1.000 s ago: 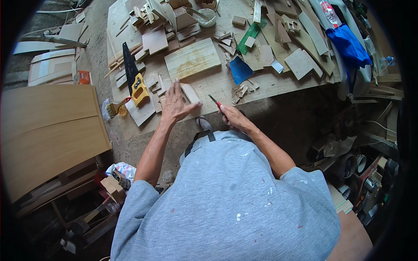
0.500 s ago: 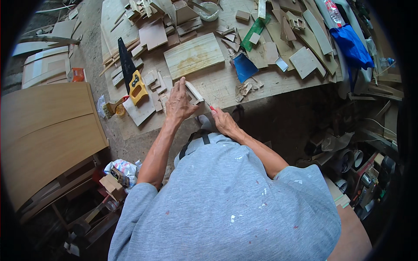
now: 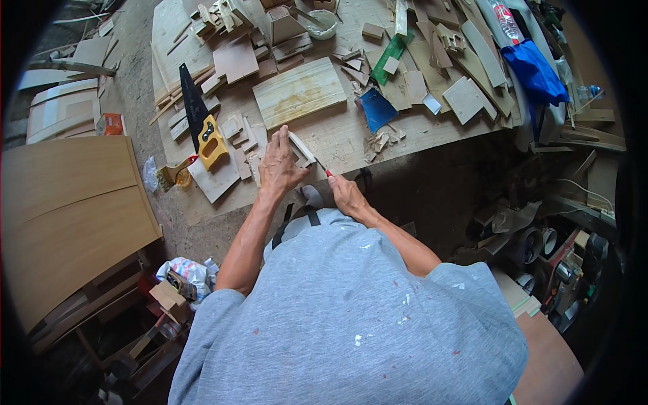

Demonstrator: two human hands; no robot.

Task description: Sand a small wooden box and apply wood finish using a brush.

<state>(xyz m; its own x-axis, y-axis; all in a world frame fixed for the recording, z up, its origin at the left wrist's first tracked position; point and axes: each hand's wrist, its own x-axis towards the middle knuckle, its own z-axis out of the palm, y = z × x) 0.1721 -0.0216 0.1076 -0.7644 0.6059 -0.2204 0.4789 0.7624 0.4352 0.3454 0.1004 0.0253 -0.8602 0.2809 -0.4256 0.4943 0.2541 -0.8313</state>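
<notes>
Near the table's front edge my left hand (image 3: pixel 277 164) steadies a small pale wooden piece (image 3: pixel 301 146). Its fingers stretch along the piece's left side, and the thumb lies at the near end. Closed around a red-handled tool (image 3: pixel 329 173) is my right hand (image 3: pixel 349 194). The tool's thin dark blade points up and left at the wooden piece's near right corner; whether it touches I cannot tell. Just beyond my left fingertips lies a flat, stained wooden board (image 3: pixel 300 91).
A handsaw (image 3: pixel 212 142) with a yellow handle lies left of my hands among wood offcuts (image 3: pixel 236 128). A blue sheet (image 3: pixel 378 109), wood chips (image 3: pixel 379 144) and a green strip (image 3: pixel 391 57) are to the right. A white tub (image 3: pixel 324 25) stands farther back.
The whole view has shifted slightly, with the table lower in it. A little more of the tool's blade shows. Both hands keep their holds.
</notes>
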